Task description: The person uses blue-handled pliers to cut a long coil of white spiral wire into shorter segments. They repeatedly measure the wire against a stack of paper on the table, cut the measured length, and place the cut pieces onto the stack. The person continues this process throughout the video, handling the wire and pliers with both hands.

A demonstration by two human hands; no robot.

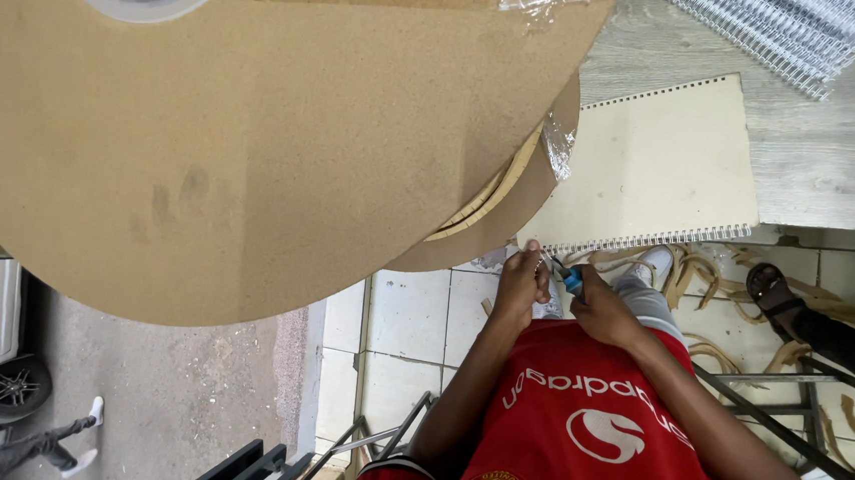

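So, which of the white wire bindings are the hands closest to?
The white wire spiral edging the cream pad, beside the left hand and right hand. The loose white wire spirals lie far off, untouched.

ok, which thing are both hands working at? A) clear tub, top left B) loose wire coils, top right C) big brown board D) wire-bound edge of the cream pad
D: the left hand and the right hand, which grips a blue-handled tool, meet at the wire binding of the cream pad.
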